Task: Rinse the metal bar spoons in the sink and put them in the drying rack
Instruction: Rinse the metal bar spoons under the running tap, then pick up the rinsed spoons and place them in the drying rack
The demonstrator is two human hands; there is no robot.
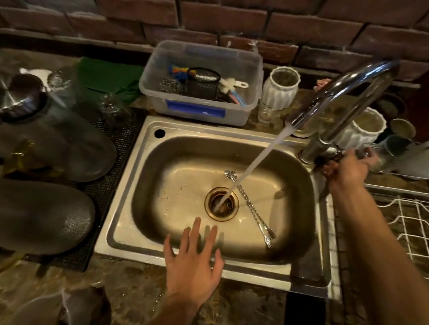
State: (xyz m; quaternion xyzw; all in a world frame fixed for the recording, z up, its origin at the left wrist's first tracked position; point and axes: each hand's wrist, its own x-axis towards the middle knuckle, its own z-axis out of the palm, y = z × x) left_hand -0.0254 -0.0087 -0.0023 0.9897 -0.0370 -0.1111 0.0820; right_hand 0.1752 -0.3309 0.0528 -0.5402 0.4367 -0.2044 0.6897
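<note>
Head view is showing the right hand [348,169] gripping the faucet handle [360,154], water running. The bar spoons [252,206] are lying in the sink [124,194] beside the drain; the left hand [192,263], fingers spread and empty, is hovering over the front rim. Next: reaching in, grasping them.

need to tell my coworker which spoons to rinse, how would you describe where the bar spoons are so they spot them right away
Look into the steel sink under the running tap. The bar spoons lie on the basin floor just right of the drain, slanting from the water stream toward the near right corner. They are the only loose items in the basin: long, thin, twisted metal stems.
</note>
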